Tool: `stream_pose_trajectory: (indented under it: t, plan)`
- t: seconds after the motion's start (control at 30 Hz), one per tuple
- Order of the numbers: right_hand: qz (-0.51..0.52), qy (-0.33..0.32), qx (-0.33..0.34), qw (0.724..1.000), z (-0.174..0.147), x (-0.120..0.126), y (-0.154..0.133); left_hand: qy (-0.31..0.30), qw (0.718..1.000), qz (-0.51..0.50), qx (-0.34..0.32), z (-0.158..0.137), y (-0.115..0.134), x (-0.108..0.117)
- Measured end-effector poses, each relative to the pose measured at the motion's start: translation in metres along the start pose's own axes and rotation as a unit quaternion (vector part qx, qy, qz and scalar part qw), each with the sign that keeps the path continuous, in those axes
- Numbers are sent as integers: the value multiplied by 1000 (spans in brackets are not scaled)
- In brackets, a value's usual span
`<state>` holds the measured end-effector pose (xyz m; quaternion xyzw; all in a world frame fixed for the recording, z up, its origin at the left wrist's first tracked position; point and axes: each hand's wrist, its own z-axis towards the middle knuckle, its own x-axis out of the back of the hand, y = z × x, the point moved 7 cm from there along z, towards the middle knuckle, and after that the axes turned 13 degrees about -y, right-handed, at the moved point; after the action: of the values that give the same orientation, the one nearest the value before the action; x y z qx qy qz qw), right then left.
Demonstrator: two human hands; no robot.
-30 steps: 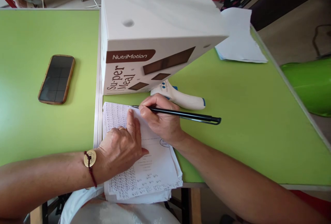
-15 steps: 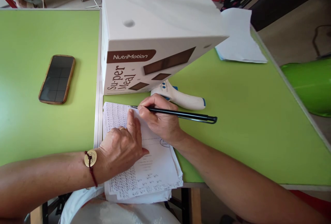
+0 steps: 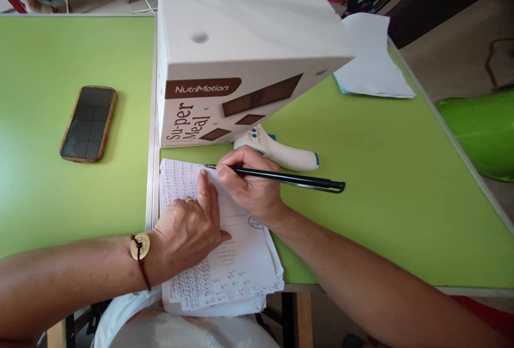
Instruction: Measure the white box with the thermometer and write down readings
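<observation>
A stack of paper sheets [image 3: 241, 246] covered in part with rows of small handwritten marks lies at the front edge of the green table. My left hand [image 3: 190, 227] rests flat on the top sheet, its index finger stretched toward the upper rows and the thumb out to the side. Wrapped in the fingers of my right hand [image 3: 252, 184] is a black pen [image 3: 297, 179]. Its tip meets the paper near the top edge, just beyond my left index fingertip, and its capped end slants out to the right.
Behind the papers stands a large white box [image 3: 249, 29]. A white and blue infrared thermometer [image 3: 295, 156] lies against its base. A phone [image 3: 88, 123] is on the left tabletop, past the metal seam. More sheets [image 3: 371, 59] lie at the back right.
The pen's rear end has shifted slightly to the right, and my right hand with it. My left hand and the papers have stayed in place.
</observation>
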<state>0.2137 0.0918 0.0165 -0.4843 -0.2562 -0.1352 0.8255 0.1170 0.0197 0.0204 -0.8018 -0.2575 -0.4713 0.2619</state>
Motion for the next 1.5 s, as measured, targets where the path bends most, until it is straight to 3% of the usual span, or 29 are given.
stream_pose_trajectory:
  t: [0.6,1.2,1.5]
  plan:
    - [9,-4,20,1000,1,-1,-1,-3,1000,4,0,-1,0,-1]
    - [-14,-3,-11,1000,0,0,1,26,1000,9,7,0,0,-3]
    - [-10,-3,-7,1000,0,-1,0,13,1000,-1,2,0,1,-1]
